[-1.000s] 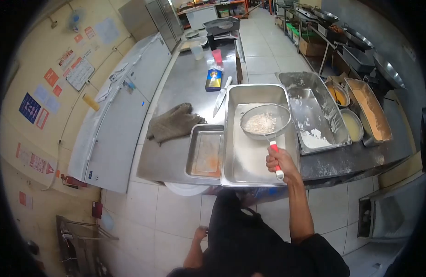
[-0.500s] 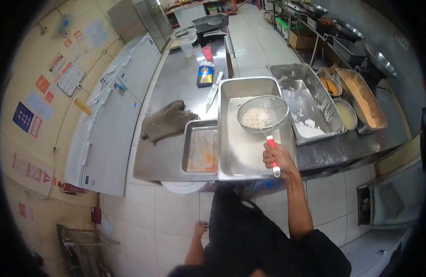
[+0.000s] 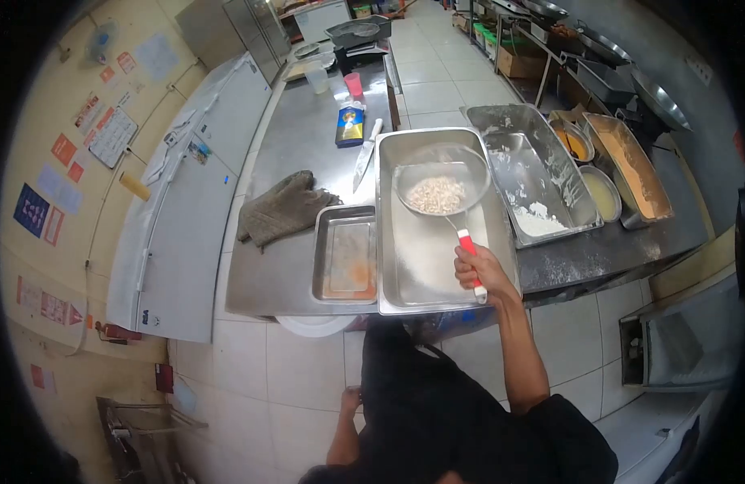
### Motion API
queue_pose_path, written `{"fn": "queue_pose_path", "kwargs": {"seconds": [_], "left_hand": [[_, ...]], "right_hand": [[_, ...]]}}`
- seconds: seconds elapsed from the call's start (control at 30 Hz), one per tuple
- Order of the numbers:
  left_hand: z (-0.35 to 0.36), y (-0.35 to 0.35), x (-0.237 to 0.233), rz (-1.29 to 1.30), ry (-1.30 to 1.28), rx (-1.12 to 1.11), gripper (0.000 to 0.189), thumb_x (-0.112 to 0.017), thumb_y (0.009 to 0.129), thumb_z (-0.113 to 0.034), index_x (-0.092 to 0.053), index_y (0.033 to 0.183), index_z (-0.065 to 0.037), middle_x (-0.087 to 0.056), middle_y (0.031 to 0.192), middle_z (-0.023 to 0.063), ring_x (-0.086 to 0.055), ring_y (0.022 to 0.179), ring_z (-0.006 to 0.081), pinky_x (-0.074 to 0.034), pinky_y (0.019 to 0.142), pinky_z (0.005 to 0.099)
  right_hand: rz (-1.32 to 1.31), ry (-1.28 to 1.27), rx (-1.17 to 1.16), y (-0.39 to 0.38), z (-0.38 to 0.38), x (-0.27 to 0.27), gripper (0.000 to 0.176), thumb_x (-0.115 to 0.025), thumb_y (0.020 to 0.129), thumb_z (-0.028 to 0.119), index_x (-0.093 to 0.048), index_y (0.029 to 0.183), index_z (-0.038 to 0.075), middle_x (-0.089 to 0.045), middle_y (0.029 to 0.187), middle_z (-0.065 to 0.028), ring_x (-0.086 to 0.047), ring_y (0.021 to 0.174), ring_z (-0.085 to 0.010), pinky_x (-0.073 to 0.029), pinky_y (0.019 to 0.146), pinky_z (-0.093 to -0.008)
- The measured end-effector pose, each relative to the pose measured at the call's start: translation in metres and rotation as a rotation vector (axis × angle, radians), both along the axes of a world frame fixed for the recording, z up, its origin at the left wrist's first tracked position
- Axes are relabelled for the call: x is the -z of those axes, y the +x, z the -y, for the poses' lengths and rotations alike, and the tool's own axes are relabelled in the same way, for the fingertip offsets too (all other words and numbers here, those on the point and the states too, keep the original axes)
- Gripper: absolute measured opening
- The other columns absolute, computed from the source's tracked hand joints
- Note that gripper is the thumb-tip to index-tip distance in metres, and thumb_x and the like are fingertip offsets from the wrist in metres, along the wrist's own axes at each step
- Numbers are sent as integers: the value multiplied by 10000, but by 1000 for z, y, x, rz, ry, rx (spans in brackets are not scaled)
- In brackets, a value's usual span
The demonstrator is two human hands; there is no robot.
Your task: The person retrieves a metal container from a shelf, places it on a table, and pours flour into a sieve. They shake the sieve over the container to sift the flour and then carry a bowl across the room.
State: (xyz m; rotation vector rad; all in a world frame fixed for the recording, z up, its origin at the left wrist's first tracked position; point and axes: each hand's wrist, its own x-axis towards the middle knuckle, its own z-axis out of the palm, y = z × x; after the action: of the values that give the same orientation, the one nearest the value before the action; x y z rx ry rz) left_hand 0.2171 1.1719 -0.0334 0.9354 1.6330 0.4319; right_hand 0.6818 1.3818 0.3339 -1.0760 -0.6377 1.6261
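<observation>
My right hand (image 3: 475, 270) is wrapped round the red and white handle of a round mesh sieve (image 3: 442, 181). Pale crumbly bits (image 3: 436, 195) lie in the sieve, which is over a deep steel pan (image 3: 395, 278) with a layer of white powder (image 3: 421, 250) on its bottom. Low beside my body hangs my left hand (image 3: 350, 399), away from the table; its fingers are too small and partly hidden to read. Left of the deep pan sits a shallower steel tray (image 3: 346, 254) with orange residue.
A knife (image 3: 366, 157), a dark cloth (image 3: 283, 210), a blue and yellow packet (image 3: 350, 125) and a pink cup (image 3: 353, 84) lie left. To the right are a floury pan (image 3: 542, 173), two bowls and a long pan of orange-brown powder (image 3: 630, 165).
The sieve has shifted slightly left and looks blurred, with its bits moved within the mesh. The whole view has shifted a little.
</observation>
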Motion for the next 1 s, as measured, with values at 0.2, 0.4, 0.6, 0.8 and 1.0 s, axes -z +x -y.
{"fn": "queue_pose_path", "kwargs": {"seconds": [0.2, 0.4, 0.6, 0.8, 1.0], "left_hand": [[2, -6, 42, -49, 207, 230, 240, -584, 796, -138, -588, 949, 47, -620, 840, 74, -572, 743, 158, -468, 667, 291], [21, -8, 22, -72, 68, 127, 189, -531, 812, -108, -577, 946, 17, -606, 814, 74, -562, 719, 156, -463, 612, 292], [-4, -7, 25, -88, 150, 293, 205, -452, 814, -84, -562, 969, -9, -571, 793, 52, -539, 695, 140, -461, 566, 297], [-15, -7, 48, -106, 190, 249, 211, -513, 808, -129, -567, 965, 1, -599, 809, 73, -559, 693, 151, -477, 611, 291], [-8, 19, -26, -6, -132, -24, 180, -499, 822, -86, -565, 964, 4, -612, 844, 83, -582, 736, 174, -484, 641, 303]], "right_hand": [[-44, -24, -17, -9, 5, -28, 226, -508, 912, 242, -376, 761, 138, -341, 578, 61, -296, 447, -14, -244, 387, -179], [-160, -57, 3, -19, 18, -44, 216, -502, 914, 259, -393, 784, 125, -360, 581, 53, -306, 448, -21, -270, 398, -188], [-12, -14, 61, -11, 8, -30, 223, -514, 906, 248, -391, 779, 112, -374, 587, 35, -335, 447, -32, -294, 397, -198], [43, -2, 104, -10, 7, -12, 210, -509, 904, 231, -382, 777, 122, -361, 597, 42, -333, 444, -29, -281, 374, -202], [95, -38, 63, -25, 17, -25, 182, -501, 905, 214, -394, 810, 101, -379, 589, 30, -335, 437, -40, -293, 375, -208]]}}
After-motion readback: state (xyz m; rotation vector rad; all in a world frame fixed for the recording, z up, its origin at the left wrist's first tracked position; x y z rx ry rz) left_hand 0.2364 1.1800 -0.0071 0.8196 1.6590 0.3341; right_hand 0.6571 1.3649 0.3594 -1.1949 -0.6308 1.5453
